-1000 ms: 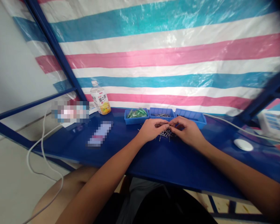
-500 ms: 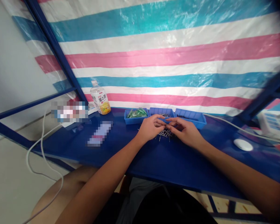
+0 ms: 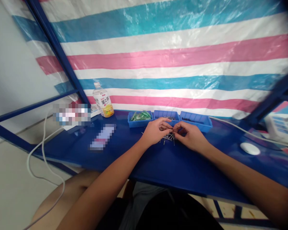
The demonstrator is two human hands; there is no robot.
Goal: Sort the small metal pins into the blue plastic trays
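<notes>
My left hand (image 3: 156,131) and my right hand (image 3: 189,135) meet fingertip to fingertip above a small heap of thin metal pins (image 3: 168,138) on the blue table (image 3: 158,163). Both hands are pinched closed; what they pinch is too small to make out. Just behind them stand three blue trays in a row: the left tray (image 3: 140,119) holds green pieces, the middle tray (image 3: 166,115) holds metal pins, and the right tray (image 3: 196,120) holds dark contents.
A drink bottle (image 3: 103,101) stands at the back left beside a blurred box (image 3: 72,114). A blurred flat object (image 3: 103,136) lies left of the hands. A white puck (image 3: 250,148) and a white cable (image 3: 232,127) are on the right. Blue frame posts flank the table.
The hands have stayed over the pin heap. The fingertips drew apart slightly half a second ago and now touch again.
</notes>
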